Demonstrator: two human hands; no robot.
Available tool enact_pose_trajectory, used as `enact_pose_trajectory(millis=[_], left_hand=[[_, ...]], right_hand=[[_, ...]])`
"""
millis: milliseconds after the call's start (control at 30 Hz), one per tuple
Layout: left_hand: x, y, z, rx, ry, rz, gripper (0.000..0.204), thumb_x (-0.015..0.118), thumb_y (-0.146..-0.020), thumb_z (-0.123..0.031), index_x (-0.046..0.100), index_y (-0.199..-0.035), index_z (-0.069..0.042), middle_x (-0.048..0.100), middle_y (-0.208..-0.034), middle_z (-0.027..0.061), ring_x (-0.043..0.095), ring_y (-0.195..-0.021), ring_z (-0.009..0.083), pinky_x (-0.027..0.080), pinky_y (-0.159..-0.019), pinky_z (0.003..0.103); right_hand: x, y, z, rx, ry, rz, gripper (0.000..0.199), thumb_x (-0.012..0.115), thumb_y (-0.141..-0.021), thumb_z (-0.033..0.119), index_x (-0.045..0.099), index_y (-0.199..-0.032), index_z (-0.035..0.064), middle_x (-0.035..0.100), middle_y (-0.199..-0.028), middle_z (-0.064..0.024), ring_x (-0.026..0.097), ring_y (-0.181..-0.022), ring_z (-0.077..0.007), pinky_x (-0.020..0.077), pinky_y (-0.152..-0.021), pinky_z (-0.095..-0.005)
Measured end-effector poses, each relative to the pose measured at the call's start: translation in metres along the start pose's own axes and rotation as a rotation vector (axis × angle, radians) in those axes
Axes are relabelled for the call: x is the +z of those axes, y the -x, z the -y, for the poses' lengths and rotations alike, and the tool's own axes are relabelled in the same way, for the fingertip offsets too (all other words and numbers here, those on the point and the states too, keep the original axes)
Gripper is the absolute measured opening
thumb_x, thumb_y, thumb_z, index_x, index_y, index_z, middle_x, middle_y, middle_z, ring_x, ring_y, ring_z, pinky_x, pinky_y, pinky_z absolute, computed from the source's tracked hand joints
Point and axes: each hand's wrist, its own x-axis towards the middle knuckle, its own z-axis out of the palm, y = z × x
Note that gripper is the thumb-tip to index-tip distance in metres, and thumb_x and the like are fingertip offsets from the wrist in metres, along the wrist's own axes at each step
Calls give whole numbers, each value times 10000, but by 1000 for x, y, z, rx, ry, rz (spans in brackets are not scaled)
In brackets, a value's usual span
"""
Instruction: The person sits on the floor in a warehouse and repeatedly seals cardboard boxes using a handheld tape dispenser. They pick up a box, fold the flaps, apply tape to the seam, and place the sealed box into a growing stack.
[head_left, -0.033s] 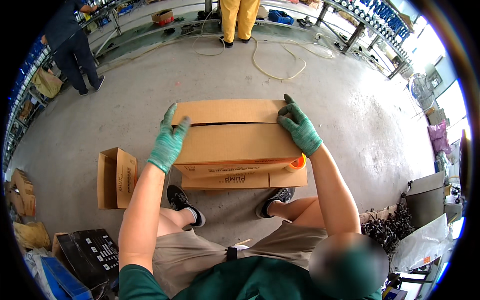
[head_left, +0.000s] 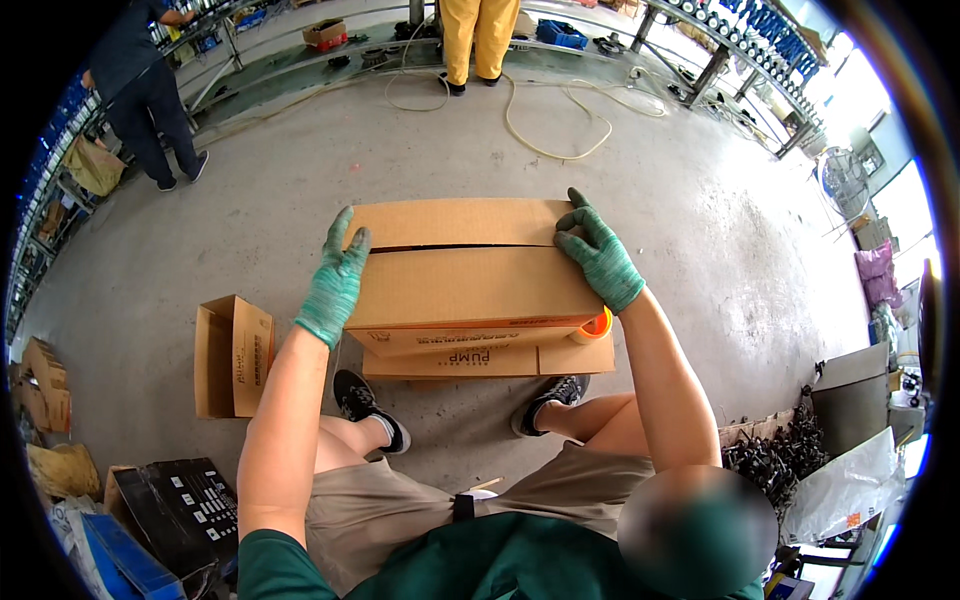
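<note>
A closed brown cardboard box sits in front of me on top of another flat brown box. Its two top flaps meet with a narrow dark gap between them. My left hand, in a green knit glove, holds the box's left end, thumb at the gap and fingers along the side. At the right end, my gloved right hand grips the far flap and corner, its fingers bent over the edge. An orange roll of tape shows between the boxes, below my right hand, partly covered by the upper box.
An upright open carton stands to the left on the floor. A black box lies nearer at lower left. Dark parts fill a carton at right. A pale hose curls across the floor ahead. Two people stand near the far racks.
My left thumb has shifted slightly toward the box's left edge and is no longer blurred. The right hand and the boxes stay where they were.
</note>
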Motion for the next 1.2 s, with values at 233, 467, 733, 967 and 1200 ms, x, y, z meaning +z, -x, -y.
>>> enact_pose_trajectory(millis=[233,467,733,967,1200], left_hand=[[-3,4,-7,-47,-2,-3,616,516,-1056,-325,233,-1597,-241,266,-1640,105,266,-1497,267,254,-1209,393],[3,4,-4,15,-59,-6,613,564,-1032,-190,298,-1580,-251,301,-1626,84,301,-1474,241,270,-1207,376],[-2,6,-6,65,-171,-17,530,548,-1038,-170,392,-1541,-231,359,-1606,76,341,-1464,233,284,-1203,358],[2,7,-12,54,-131,9,485,542,-1043,-173,443,-1514,-223,407,-1580,75,381,-1435,221,308,-1185,350],[12,8,-12,42,-89,56,462,539,-1045,-178,466,-1499,-222,460,-1532,105,440,-1379,227,350,-1159,358]], right_hand=[[-2,0,3,-18,-22,25,262,679,-909,161,668,-1160,88,277,-1635,-191,287,-1504,-269,280,-1174,-368],[5,13,4,-121,193,-69,334,621,-942,118,610,-1275,90,359,-1588,-184,399,-1438,-285,364,-1142,-381],[-19,33,-118,459,768,271,395,566,-959,250,573,-1323,99,648,-1263,-107,666,-1055,-255,533,-901,-353],[14,36,-186,418,-272,-283,425,579,-961,432,605,-1241,113,691,-1138,-55,663,-993,-247,535,-827,-427],[-79,5,10,-123,-445,-310,493,647,-956,278,541,-1360,15,639,-733,-88,585,-517,-152,519,-505,-295]])
